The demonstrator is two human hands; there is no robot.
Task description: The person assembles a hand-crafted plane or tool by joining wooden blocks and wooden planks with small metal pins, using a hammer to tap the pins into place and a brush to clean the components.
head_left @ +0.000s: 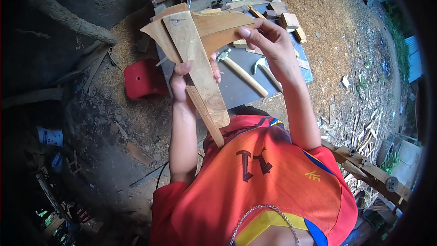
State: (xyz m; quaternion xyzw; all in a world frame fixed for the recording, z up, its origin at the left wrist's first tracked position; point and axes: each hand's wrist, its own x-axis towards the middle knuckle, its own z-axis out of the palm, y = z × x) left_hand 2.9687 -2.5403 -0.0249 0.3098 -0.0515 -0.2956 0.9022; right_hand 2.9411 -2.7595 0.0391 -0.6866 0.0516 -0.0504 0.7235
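Note:
My left hand [180,82] is wrapped round a wooden piece made of several boards, its thumb on the front and fingertips showing at the far edge. A long pale board [195,54] with rounded corners and a pencil mark near its top lies across a curved brown board [223,25]. A narrow wooden strip [204,114] runs down beside the pale board, near my shirt. My right hand [268,38] pinches the right tip of the curved board between thumb and fingers. How the boards are joined is hidden.
Below the held piece, two claw hammers [246,77] [268,74] lie on the grey table [236,93]. Wood blocks [289,21] and offcuts crowd its far side. A red stool [143,79] stands at the left. Sawdust [318,0] and scraps cover the ground.

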